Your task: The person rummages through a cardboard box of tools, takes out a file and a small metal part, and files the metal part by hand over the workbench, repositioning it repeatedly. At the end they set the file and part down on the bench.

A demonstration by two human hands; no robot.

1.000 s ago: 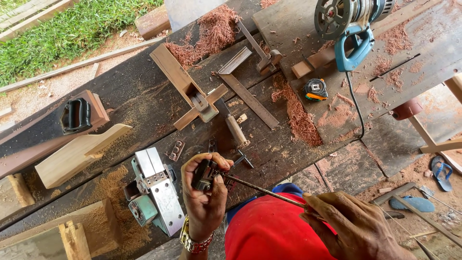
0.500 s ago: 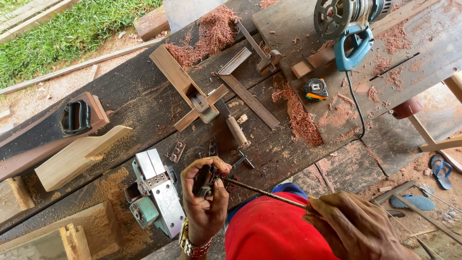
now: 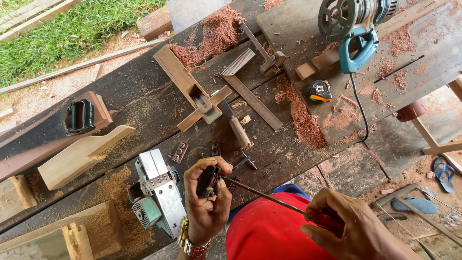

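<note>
My left hand (image 3: 207, 202) is closed around a small dark metal part (image 3: 208, 180), held over the near edge of the dark workbench (image 3: 134, 101). My right hand (image 3: 344, 228) grips the red handle of a long screwdriver (image 3: 262, 195). Its thin shaft runs up-left and its tip meets the metal part in my left hand. A gold wristwatch (image 3: 190, 244) sits on my left wrist. Just left of that hand lies a green and silver electric planer (image 3: 156, 197).
On the bench lie a wooden hand plane (image 3: 190, 89), a steel square (image 3: 252, 98), a chisel (image 3: 238, 130), small metal plates (image 3: 180, 151), a tape measure (image 3: 319, 91) and a blue circular saw (image 3: 353, 24). Red shavings are scattered about. Sandals (image 3: 442, 173) lie on the ground at right.
Both hands have stayed nearly in place. My left hand has shifted slightly around the metal part while the screwdriver tip remains against it.
</note>
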